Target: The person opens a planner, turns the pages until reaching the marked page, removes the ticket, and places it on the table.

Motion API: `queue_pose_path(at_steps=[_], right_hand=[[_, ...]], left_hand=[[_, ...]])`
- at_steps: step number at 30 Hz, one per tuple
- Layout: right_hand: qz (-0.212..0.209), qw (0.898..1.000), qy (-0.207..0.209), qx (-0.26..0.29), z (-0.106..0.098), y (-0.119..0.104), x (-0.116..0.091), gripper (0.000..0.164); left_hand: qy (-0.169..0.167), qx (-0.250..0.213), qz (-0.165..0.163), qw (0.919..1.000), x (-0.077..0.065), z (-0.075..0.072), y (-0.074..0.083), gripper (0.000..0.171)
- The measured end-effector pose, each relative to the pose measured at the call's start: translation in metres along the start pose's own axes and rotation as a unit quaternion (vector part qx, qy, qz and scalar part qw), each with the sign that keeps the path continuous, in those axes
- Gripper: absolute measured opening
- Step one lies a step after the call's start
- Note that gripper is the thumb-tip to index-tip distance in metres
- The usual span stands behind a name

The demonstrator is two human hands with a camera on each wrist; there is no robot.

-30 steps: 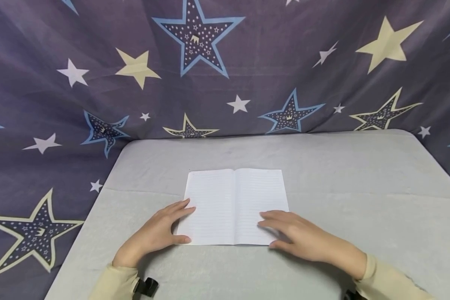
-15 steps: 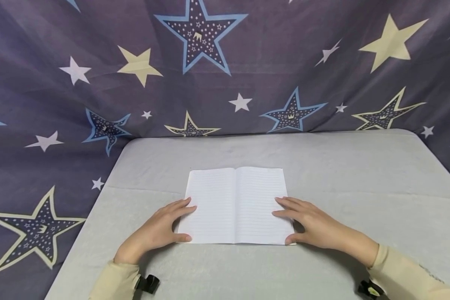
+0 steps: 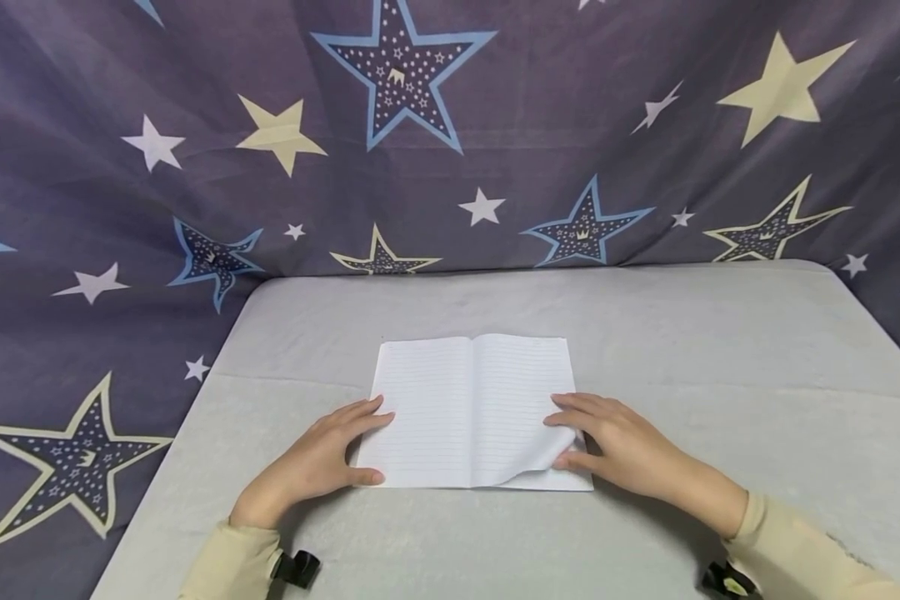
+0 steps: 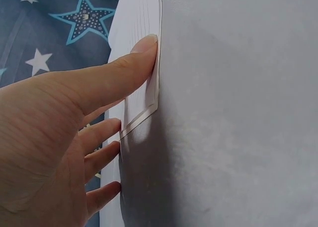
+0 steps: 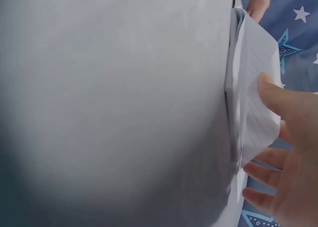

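An open notebook (image 3: pixel 427 400) with white ruled pages lies on the grey-covered table. My left hand (image 3: pixel 318 458) rests at its left edge, thumb pressed on the lower left corner and the other fingers spread along the side. In the left wrist view that thumb (image 4: pixel 144 50) lies flat on the page margin. At the right edge, my right hand (image 3: pixel 633 442) pinches a page (image 3: pixel 536 450) between thumb and fingers, and its lower corner curls up off the sheets below. The right wrist view shows the thumb against the lifted page (image 5: pixel 256 108).
Grey cloth covers the table (image 3: pixel 720 333) around the notebook. A dark curtain (image 3: pixel 495 108) with stars hangs along the back and left sides. Black straps (image 3: pixel 297 569) sit on both wrists.
My right hand first slid outward to the notebook's right edge, then its thumb moved inward and up, lifting the lower right page corner. The left hand stayed in place.
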State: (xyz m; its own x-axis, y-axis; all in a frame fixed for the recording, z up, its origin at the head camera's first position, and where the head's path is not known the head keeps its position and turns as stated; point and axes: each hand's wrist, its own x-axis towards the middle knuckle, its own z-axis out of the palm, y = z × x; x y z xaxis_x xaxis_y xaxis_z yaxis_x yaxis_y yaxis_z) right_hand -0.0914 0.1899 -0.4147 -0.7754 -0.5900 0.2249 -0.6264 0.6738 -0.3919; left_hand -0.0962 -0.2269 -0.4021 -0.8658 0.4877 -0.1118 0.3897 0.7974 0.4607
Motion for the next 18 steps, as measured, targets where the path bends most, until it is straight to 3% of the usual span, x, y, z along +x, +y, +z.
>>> queue_pose_path(at_steps=[3,10,14,18], right_hand=[[0.019,1.000,0.021,0.011,-0.001,-0.004,0.003,0.059],[0.095,0.992,0.048,0.067,-0.006,-0.021,0.009,0.097],[0.121,0.986,0.038,0.106,-0.005,-0.036,0.013,0.096],[0.108,0.986,0.035,0.121,-0.002,-0.051,0.022,0.093]], left_hand=[[-0.001,-0.001,-0.001,1.0000,-0.001,0.000,0.000,0.077],[0.001,-0.003,0.001,1.0000,0.000,0.001,0.000,0.077],[0.001,-0.002,0.001,1.0000,0.000,0.001,0.000,0.077],[0.003,0.000,0.002,1.0000,0.000,0.001,-0.001,0.077]])
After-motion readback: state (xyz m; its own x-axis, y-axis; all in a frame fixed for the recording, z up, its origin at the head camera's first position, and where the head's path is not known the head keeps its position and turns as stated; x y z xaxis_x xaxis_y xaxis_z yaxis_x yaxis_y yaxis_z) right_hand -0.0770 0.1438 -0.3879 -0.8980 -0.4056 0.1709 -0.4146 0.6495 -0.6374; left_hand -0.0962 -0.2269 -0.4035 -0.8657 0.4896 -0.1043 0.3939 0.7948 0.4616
